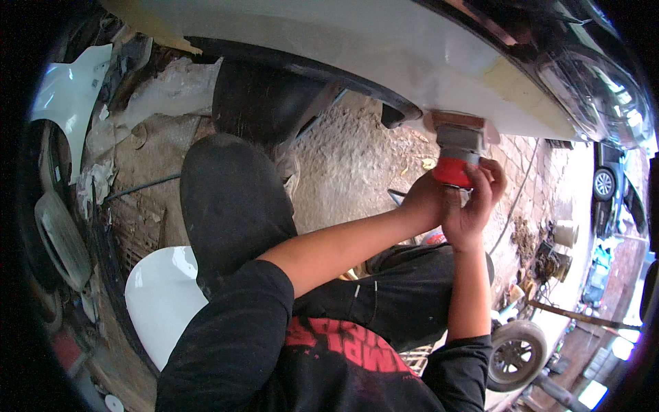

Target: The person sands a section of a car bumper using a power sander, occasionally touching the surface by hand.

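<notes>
A red and grey power sander (pixel 453 167) has its pad against the lower part of a pale car body panel (pixel 412 48) overhead. My right hand (pixel 470 209) has its fingers closed around the sander's red end. My left hand (pixel 422 199) reaches to the same end from the left, touching it, with its fingers mostly hidden behind the tool and my right hand. The panel has yellowish patches and a dark trim along its lower edge, beside a glossy lamp (pixel 583 89).
My bent knee (pixel 230 199) is below the car. Loose white panels (pixel 68 96) (pixel 154 295) and a tyre (pixel 58 233) lie left. A wheel (pixel 515 353), a pole (pixel 576 312) and a cable (pixel 515 206) lie right. Another car (pixel 611 178) stands beyond.
</notes>
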The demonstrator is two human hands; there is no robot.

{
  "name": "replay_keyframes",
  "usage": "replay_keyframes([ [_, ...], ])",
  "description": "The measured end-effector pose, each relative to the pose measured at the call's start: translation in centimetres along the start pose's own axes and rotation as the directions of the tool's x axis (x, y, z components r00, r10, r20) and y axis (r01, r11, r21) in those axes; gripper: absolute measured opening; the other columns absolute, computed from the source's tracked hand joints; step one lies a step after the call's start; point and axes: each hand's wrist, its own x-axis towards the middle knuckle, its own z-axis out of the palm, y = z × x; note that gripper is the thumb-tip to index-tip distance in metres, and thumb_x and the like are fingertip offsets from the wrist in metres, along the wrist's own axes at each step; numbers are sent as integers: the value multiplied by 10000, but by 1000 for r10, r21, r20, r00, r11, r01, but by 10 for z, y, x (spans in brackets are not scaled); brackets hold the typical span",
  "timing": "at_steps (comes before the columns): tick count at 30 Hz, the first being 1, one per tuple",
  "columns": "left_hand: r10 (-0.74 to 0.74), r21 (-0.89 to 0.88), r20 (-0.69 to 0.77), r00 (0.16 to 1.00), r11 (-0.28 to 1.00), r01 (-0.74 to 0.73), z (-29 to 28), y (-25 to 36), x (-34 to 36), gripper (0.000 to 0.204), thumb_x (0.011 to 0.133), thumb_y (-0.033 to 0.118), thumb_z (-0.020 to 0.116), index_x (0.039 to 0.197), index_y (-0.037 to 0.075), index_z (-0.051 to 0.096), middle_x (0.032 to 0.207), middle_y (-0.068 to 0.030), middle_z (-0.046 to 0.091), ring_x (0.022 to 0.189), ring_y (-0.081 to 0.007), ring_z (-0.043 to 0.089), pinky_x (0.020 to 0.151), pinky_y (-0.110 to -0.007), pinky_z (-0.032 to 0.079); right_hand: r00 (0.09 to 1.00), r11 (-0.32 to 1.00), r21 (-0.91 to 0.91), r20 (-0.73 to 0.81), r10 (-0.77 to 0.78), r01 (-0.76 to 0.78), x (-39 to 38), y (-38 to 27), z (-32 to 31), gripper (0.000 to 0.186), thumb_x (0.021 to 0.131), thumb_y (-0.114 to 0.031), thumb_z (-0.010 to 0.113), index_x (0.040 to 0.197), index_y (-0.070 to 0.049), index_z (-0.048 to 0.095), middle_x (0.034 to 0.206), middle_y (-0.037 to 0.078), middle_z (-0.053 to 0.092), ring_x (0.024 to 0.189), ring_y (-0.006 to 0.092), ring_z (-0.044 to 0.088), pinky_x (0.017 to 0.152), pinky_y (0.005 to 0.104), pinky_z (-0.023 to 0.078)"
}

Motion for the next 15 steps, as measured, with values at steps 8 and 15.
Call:
replay_keyframes([
  [8, -2, 38, 7, 1000, 999, 2, -3, 9, 4, 421, 838, 303, 638, 1223, 140, 590, 1090, -115, 697, 1004, -312, 678, 823, -417, 548, 997, 999, 38, -78, -21, 24, 1, -2, 2, 412, 919, -209, 683, 1275, -45, 557, 1338, 212, 385, 1177, 337, 501, 992, 446, 446],
  [15, -8, 28, 21, 1000, 1000, 7, -1, 6, -2, 394, 838, 271, 626, 1209, 142, 597, 1097, -122, 692, 1005, -321, 672, 821, -420, 547, 999, 1000, 12, -45, 12, -11, -4, 0, -1, 409, 913, -239, 710, 1251, -46, 585, 1323, 207, 398, 1161, 336, 510, 980, 450, 464],
])
